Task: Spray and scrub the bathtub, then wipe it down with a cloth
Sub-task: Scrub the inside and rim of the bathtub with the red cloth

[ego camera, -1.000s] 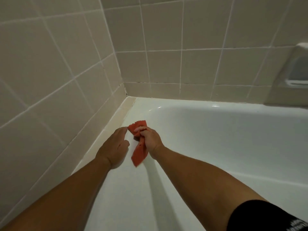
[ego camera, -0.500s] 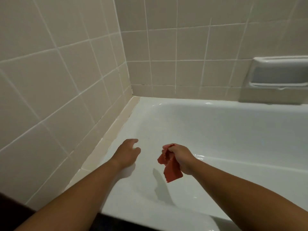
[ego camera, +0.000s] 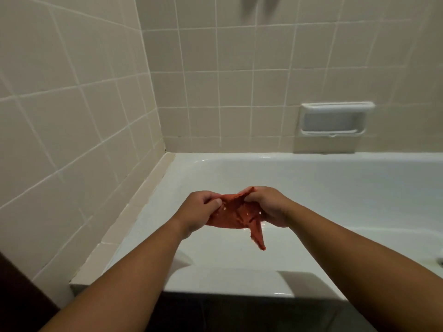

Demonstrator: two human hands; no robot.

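Observation:
A small red cloth (ego camera: 236,215) is stretched between both my hands above the white bathtub (ego camera: 311,188). My left hand (ego camera: 200,212) pinches its left edge between thumb and fingers. My right hand (ego camera: 266,206) grips its right side with curled fingers. One corner of the cloth hangs down in a point below my right hand. Both hands hover over the tub's near left end, clear of its surface.
Beige tiled walls (ego camera: 72,116) meet in the corner at the tub's far left. A recessed white soap dish (ego camera: 335,119) sits in the back wall. The tub's front rim (ego camera: 227,287) runs below my forearms. Part of the drain (ego camera: 440,261) shows at the right edge.
I have drawn back from the tub's left rim. My left hand left the rim and took hold of the cloth, which is now spread between both hands.

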